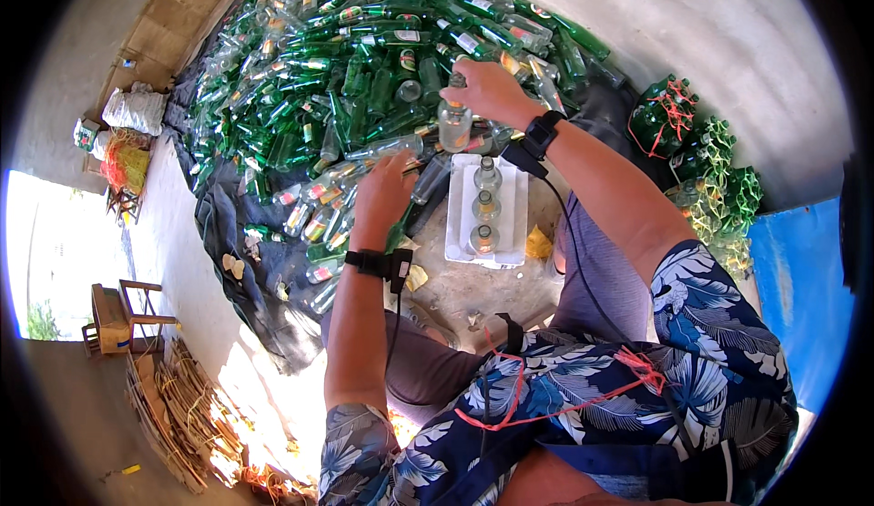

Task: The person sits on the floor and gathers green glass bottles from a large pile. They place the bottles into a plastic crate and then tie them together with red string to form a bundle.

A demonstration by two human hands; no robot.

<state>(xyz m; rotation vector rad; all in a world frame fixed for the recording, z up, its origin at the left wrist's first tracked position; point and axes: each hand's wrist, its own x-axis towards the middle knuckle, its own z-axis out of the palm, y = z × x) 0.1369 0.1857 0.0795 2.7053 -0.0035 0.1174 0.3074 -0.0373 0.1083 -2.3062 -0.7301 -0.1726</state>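
My right hand (482, 89) grips a clear glass bottle (455, 128) by its upper part, above a white foam tray (513, 233). Three clear bottles (484, 207) stand upright in a row in that tray. My left hand (387, 192) is left of the tray, fingers loosely bent and apart over clear bottles lying at the pile's front, with nothing visibly held. A large heap of green and clear bottles (319, 87) lies on a dark sheet (246, 288) beyond both hands.
Bundled green bottles (724, 178) sit along the right wall, near a blue panel (797, 269). Sacks (135, 107) lie at upper left. A wooden chair (127, 319) and stacked flat strips (187, 415) are at lower left, beside a bright opening. My legs flank the concrete floor (464, 297).
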